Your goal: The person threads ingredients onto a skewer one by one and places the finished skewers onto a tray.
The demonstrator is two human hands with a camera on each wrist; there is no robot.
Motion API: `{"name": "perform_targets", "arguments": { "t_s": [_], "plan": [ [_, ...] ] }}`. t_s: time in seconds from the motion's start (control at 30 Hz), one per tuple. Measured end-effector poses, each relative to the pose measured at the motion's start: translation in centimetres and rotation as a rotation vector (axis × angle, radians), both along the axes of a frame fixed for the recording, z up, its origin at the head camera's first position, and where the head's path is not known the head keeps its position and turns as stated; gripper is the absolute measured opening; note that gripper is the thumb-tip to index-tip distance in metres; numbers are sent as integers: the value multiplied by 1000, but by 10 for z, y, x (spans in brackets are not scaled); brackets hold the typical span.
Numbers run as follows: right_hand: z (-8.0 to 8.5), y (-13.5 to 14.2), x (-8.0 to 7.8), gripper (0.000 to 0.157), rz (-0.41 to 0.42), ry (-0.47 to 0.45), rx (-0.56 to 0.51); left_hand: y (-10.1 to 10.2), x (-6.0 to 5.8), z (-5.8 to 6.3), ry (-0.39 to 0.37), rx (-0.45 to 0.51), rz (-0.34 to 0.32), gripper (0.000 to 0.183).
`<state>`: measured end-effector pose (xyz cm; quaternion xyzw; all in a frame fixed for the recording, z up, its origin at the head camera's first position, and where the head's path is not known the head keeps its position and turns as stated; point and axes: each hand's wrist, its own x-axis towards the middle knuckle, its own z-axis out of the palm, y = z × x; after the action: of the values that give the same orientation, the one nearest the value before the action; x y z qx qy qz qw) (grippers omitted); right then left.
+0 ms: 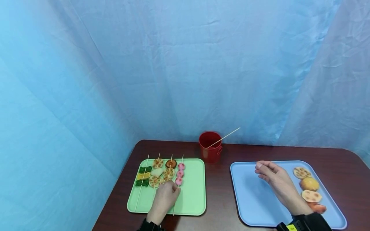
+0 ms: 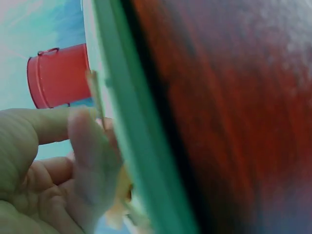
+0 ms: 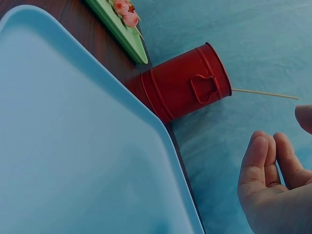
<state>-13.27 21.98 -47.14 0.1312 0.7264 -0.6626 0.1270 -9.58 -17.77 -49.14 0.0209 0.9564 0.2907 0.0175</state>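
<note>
On the green tray (image 1: 193, 192) at left, several food skewers lie side by side. My left hand (image 1: 167, 195) reaches over its front part, thumb and forefinger pinching the bare stick of the skewer of pink balls (image 1: 180, 173). Beside it are a skewer with a browned mushroom (image 1: 171, 164), one with lotus root slices (image 1: 154, 181), and one of green and yellow pieces (image 1: 143, 176); the hand hides part of the mushroom skewer. Over the blue tray (image 1: 248, 192) hovers my right hand (image 1: 276, 184), its fingers loosely bent and holding nothing.
A red bucket (image 1: 210, 155) stands at the table's back edge, a thin bare stick (image 1: 231, 132) leaning out of it. Along the blue tray's right side lie lotus root slices (image 1: 302, 173), a round yellow piece (image 1: 309, 184) and an orange-brown piece (image 1: 319, 208). Blue cloth (image 1: 216, 80) hangs behind.
</note>
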Motion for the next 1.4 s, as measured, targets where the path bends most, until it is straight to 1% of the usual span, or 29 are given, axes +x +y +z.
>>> {"name": "perform_targets", "arguments": {
  "t_s": [0.1,0.13,0.2,0.27,0.4,0.53,0.6,0.7,0.73,0.83,0.97,1.03,1.13,1.27,1.4],
  "plan": [
    [-1,1,0,81,3,-1,-5,4,4,7,83,-148,5,19],
    [-1,1,0,81,5,1,-6,6,4,10,108,-180,10,18],
    [-1,2,0,81,8,9,-3,11,3,16,144,-196,4,17],
    [-2,3,1,80,12,19,8,17,-1,22,156,-143,-30,17],
    [-3,3,2,75,17,25,38,36,-13,34,131,67,-121,23],
    [-4,0,1,72,30,36,106,57,-26,39,127,271,-156,27],
    [-2,-2,-2,71,45,77,169,67,-32,38,117,358,-158,27],
    [3,-8,-9,62,77,200,267,80,-40,32,86,480,-143,25],
    [4,-11,-12,58,89,250,297,83,-42,28,79,513,-129,24],
    [10,-17,-20,47,116,380,364,93,-46,20,65,588,-58,22],
    [16,-22,-32,40,132,496,448,104,-46,10,64,662,17,18],
    [19,-25,-39,39,129,533,489,107,-45,6,70,692,36,15],
    [23,-29,-51,40,118,571,523,111,-43,2,75,709,62,12],
    [29,-37,-66,49,101,587,501,114,-41,-4,94,709,89,13],
    [35,-44,-77,57,92,583,485,118,-40,-6,124,717,92,13]
  ]
}}
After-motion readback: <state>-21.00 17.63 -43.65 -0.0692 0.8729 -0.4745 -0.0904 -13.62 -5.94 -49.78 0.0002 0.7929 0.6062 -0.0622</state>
